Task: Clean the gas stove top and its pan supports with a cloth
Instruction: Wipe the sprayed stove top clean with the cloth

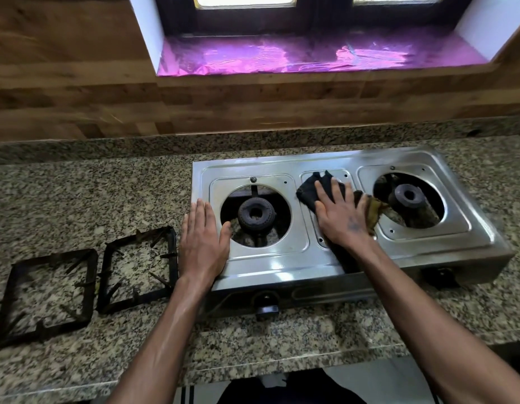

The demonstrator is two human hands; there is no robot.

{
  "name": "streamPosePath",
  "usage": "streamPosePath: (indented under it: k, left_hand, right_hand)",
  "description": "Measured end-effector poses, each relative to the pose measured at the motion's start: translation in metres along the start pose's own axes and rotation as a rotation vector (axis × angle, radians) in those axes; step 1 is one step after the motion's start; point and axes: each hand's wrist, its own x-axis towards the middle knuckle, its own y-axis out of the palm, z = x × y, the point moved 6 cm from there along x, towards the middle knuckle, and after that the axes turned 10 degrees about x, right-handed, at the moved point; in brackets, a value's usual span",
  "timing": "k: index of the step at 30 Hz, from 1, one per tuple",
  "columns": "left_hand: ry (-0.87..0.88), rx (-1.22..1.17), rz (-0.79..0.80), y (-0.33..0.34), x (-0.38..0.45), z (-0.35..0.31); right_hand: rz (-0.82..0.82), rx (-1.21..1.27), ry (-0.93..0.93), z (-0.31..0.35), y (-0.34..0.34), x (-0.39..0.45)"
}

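- Gas stove: set on granite counter.
- Cloth: pressed on stove's middle by right hand, fingers flat.
- Left hand: laid flat on stove's left edge, nothing grasped.
- Pan supports: placed left of stove.

Two bare forearms in shot, no sleeves, no watch, no rings. Faint sheen running down the left forearm. Small dark smudged mark on the back of the right hand. Left hand unmarked, nails short. Dark clothing with white stripes glimpsed at the bottom edge, details too blurred to tell.
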Motion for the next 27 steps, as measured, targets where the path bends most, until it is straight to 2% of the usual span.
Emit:
streamPosePath:
  k: [4, 6, 10, 15, 22, 24, 27]
  left_hand:
    - [0.005, -0.004, -0.003, 0.002, 0.001, 0.001]
    - [0.004, -0.010, -0.009, 0.002, 0.001, 0.001]
    - [-0.001, 0.000, -0.008, 0.004, 0.001, 0.002]
    - [-0.006, 0.007, 0.005, 0.003, 0.000, 0.001]
    - [0.000, 0.003, 0.000, -0.002, 0.000, -0.001]
    - [0.000, 0.012, -0.003, -0.001, 0.000, 0.000]
    - [-0.001, 0.013, 0.012, 0.000, 0.000, 0.000]
  right_hand:
    - [0.071, -0.022, -0.219, 0.014, 0.008, -0.041]
    - [0.088, -0.031, -0.260, 0.004, 0.009, -0.070]
    - [0.060, -0.050, -0.159, -0.017, 0.000, -0.038]
    - [0.010, 0.036, -0.028, 0.008, 0.000, 0.026]
    - [0.054, -0.014, -0.250, 0.006, 0.009, -0.062]
    - [0.062, -0.028, -0.221, -0.008, 0.007, -0.065]
    - [0.029, -0.015, -0.096, -0.018, -0.003, -0.020]
